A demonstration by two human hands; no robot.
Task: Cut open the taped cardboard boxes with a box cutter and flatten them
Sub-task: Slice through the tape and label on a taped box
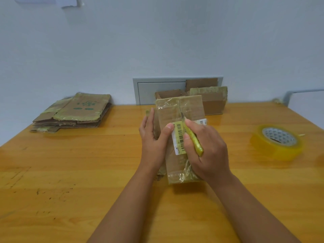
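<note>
- Fingers (206,135) of the right hand (208,151) wrap the yellow cutter (193,139), blade on the tape seam.
- Left hand (154,137) fingers clamp the box (177,113), mid-table (87,172).
- The box looks light, stiff and tape-slick; better braced by its side walls.
</note>
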